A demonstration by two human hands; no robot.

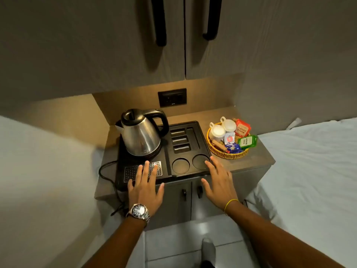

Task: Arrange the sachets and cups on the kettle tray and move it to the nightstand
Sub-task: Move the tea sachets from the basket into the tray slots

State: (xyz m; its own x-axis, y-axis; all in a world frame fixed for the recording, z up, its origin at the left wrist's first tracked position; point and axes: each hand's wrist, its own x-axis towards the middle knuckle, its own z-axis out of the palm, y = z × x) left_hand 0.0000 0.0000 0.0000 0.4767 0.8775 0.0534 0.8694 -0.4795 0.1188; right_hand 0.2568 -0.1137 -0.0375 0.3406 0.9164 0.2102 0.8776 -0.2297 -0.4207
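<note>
A black kettle tray [195, 125] is seen on a small wooden counter [257, 161] set between two white beds. On the tray's left half a steel kettle [140, 133] with a black handle is stood upright on its base, and a perforated metal drip grille [131, 172] is set into the near left corner. The right half of the tray is moulded with three short slots, one long slot and two round cup wells [180, 165] at the front; all of these are seen bare.

Just beside the tray, on the right of the counter, a woven basket [218, 152] is placed. Two white cups [217, 132] are held in it, lying tilted with their handles toward the wall, together with the sachets: a red sachet [242, 128], a green sachet [248, 141], a blue sachet [234, 148] and a small white one, along with a brown stick pack.

The left hand [144, 188], with a metal wristwatch [138, 211] worn on it, is held flat over the near left edge of the tray, its fingers [145, 169] spread across the grille. The right hand [219, 182], with a yellow band at the wrist, is held at the tray's near right corner, its fingers [209, 165] spread and nothing pinched; whether the tray is touched cannot be told.

A black cord [107, 176] is trailed off the counter's left edge.
</note>
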